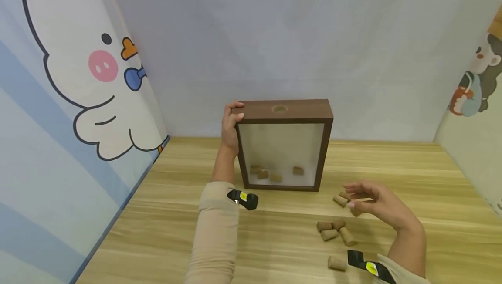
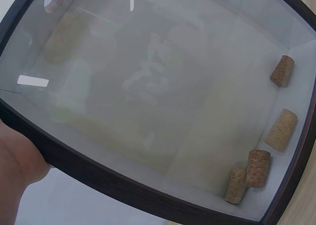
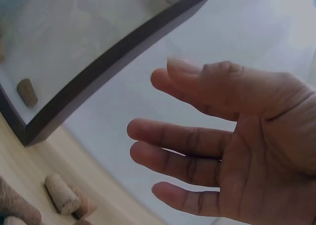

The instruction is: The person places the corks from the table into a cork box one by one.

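Observation:
A dark brown wooden shadow box [image 1: 306,109] with a clear front and a round hole in its top stands upright on the table. My left hand [image 1: 230,125] grips its upper left corner, thumb in front. Several wine corks [image 2: 281,130] lie inside along the bottom. Over the table, right of the box, my right hand [image 1: 378,203] hovers with loosely bent fingers; the right wrist view shows nothing in its palm [image 3: 247,156]. Below its fingertips are a few loose corks [image 1: 340,200], one partly hidden by the thumb.
More corks [image 1: 329,234] lie in a cluster nearer me, and a single cork [image 1: 337,263] sits closer to the front. The wood-grain table [image 1: 164,214] meets a pale cloth backdrop [image 1: 196,57] behind the box. A cartoon-printed curtain [image 1: 59,101] runs along the left side.

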`<state>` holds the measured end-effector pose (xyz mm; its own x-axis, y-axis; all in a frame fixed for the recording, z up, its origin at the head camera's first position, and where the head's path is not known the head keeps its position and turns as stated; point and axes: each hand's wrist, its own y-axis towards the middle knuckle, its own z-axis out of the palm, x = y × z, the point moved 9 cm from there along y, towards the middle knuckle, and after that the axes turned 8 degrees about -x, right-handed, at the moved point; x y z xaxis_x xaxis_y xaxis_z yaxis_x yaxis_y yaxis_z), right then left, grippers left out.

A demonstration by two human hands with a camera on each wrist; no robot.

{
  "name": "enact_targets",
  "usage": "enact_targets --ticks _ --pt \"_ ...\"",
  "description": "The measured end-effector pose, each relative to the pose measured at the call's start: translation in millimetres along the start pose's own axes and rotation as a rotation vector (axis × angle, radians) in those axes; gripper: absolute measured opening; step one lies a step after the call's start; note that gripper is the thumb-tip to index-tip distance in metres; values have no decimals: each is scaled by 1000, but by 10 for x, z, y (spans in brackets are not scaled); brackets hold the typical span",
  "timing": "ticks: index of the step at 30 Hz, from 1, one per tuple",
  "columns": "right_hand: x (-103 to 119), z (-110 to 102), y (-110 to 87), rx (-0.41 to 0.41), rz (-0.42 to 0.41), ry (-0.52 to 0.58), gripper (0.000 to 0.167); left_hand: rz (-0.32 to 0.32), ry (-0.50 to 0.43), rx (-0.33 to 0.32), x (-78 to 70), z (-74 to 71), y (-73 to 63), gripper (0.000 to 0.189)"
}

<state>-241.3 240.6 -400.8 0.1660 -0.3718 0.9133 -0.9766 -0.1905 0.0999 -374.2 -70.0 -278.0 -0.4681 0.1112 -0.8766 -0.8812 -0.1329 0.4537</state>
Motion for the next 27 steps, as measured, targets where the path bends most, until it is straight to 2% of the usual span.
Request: enact_targets --ticks 3,7,10,14,21,27 --pt "-89 -47 -23 -13 8 -28 46 9 -14 4 65 -25 47 33" --pt "-257 -88 -55 -33 60 -47 49 -3 -27 -2 223 -73 104 31" --pt "-364 -128 -81 -54 91 -76 52 -8 -35 -9 276 -80 120 31" --pt "-473 -193 -108 -82 118 -117 53 8 -48 -7 276 -60 127 30" --pt "-691 -251 -141 -98 181 -96 59 26 -42 -8 265 -55 135 29" --pt "-891 -259 -134 -99 223 -167 61 24 -42 -7 270 -48 139 28"
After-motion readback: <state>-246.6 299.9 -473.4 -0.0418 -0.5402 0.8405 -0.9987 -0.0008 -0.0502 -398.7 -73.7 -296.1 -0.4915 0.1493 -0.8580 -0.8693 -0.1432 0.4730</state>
